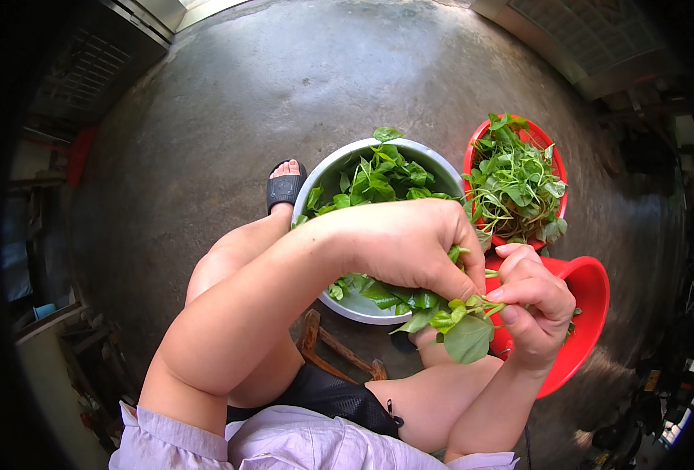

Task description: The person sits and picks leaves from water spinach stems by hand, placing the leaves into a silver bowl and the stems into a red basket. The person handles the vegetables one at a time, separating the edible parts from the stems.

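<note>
My left hand [414, 244] reaches across a grey metal basin [370, 320], its thumb and fingers pinching a leafy green sprig [469, 338]. Close beside it, my right hand [535, 296] grips the sprig's thin stems between thumb and fingertips. Broad leaves on the sprig hang below both hands. Loose green leaves [376, 182] fill much of the basin, partly hidden under my left forearm. Behind and below my right hand is a red plastic bucket [588, 305], whose contents are mostly hidden.
A red plastic basket [470, 158] heaped with leafy stems [514, 182] stands right of the metal basin. A wooden stool frame [329, 352] shows between my legs. My foot wears a black slide sandal [285, 191] on the concrete floor [217, 129].
</note>
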A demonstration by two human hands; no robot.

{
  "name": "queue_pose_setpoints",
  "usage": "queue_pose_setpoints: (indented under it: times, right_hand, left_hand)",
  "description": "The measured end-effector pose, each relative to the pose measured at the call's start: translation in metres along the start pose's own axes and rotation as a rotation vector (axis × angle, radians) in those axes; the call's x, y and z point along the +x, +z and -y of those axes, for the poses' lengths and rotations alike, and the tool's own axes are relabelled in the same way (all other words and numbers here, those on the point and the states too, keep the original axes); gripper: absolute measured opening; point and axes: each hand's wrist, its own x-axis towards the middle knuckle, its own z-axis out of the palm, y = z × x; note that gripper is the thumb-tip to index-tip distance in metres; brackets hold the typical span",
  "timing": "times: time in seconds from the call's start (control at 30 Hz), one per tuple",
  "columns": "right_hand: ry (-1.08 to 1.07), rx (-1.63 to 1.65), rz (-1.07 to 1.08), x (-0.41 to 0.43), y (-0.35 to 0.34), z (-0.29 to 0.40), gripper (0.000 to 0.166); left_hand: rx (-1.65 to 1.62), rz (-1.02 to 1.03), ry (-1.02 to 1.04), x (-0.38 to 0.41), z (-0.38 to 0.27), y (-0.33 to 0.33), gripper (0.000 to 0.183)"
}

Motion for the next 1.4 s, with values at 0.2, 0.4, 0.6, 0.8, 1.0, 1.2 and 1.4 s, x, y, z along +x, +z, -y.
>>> queue_pose_setpoints:
  times: [0.2, 0.4, 0.6, 0.8, 1.0, 1.2, 1.4]
  right_hand:
    - [0.038, 0.098, -0.045, -0.005, -0.002, 0.002, 0.01]
    - [0.236, 0.139, -0.291, -0.007, 0.009, 0.007, 0.008]
    - [0.505, 0.197, -0.45, -0.001, 0.012, 0.008, 0.008]
    - [0.53, 0.185, -0.449, 0.002, 0.019, -0.002, 0.009]
    - [0.556, 0.262, -0.483, 0.002, 0.024, -0.006, 0.009]
    - [0.537, 0.333, -0.531, 0.005, 0.027, -0.002, 0.009]
    - [0.449, 0.374, -0.609, 0.009, 0.025, 0.004, 0.011]
  left_hand:
    - [0.069, -0.059, 0.029, -0.001, -0.005, -0.002, 0.015]
    - [-0.513, -0.63, 0.045, 0.007, 0.006, 0.003, 0.012]
    - [-0.599, -0.559, 0.327, 0.003, -0.008, -0.006, 0.01]
    - [0.63, -0.531, 0.26, 0.003, -0.012, 0.015, 0.023]
    - [0.928, -0.565, 0.321, 0.007, 0.003, 0.022, 0.008]
    - [0.901, -0.582, 0.352, 0.012, 0.009, 0.027, 0.006]
    - [0.467, -0.715, 0.506, 0.013, 0.001, 0.033, 0.007]
